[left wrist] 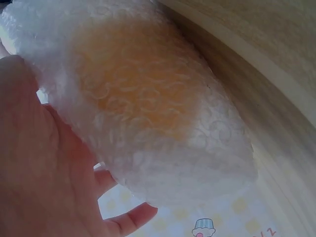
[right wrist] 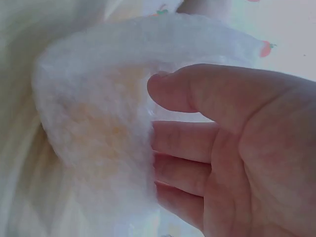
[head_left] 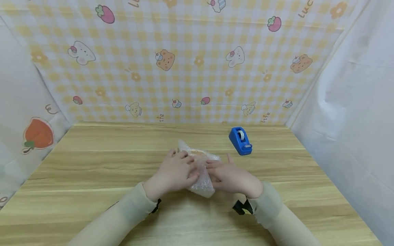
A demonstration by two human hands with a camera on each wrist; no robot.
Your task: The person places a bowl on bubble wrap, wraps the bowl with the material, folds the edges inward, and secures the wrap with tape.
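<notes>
The bubble-wrap bundle [head_left: 201, 184] sits between my two hands, over the middle of the wood-grain tabletop [head_left: 92, 171]; I cannot tell whether its underside rests on the wood. Through the cloudy plastic an orange-yellow object [left wrist: 143, 84] shows, its outline too blurred to name, and one pointed corner of the wrap sticks up at the far left while a loose flap hangs toward me. My left hand [head_left: 176, 171] lies over the left side of the wrap, fingers spread and thumb apart from them, touching the plastic without closing round it. My right hand [head_left: 232, 177] rests against the right side, its thumb held apart from the fingers, which reach out nearly straight to the wrap. Pale sleeves [head_left: 274, 208] cover my forearms, and a black piece [head_left: 243, 207] shows under my right wrist. Beyond my right hand, well apart from the bundle, a blue tape dispenser [head_left: 236, 140] stands with a roll of tape [head_left: 241, 135] in it. Behind the far table edge hangs a yellow gingham cloth [head_left: 184, 82] printed with bears, rabbits, strawberries and cupcakes, and white cloth [head_left: 354, 119] drapes both sides, with a big strawberry print [head_left: 39, 133] on the left.
</notes>
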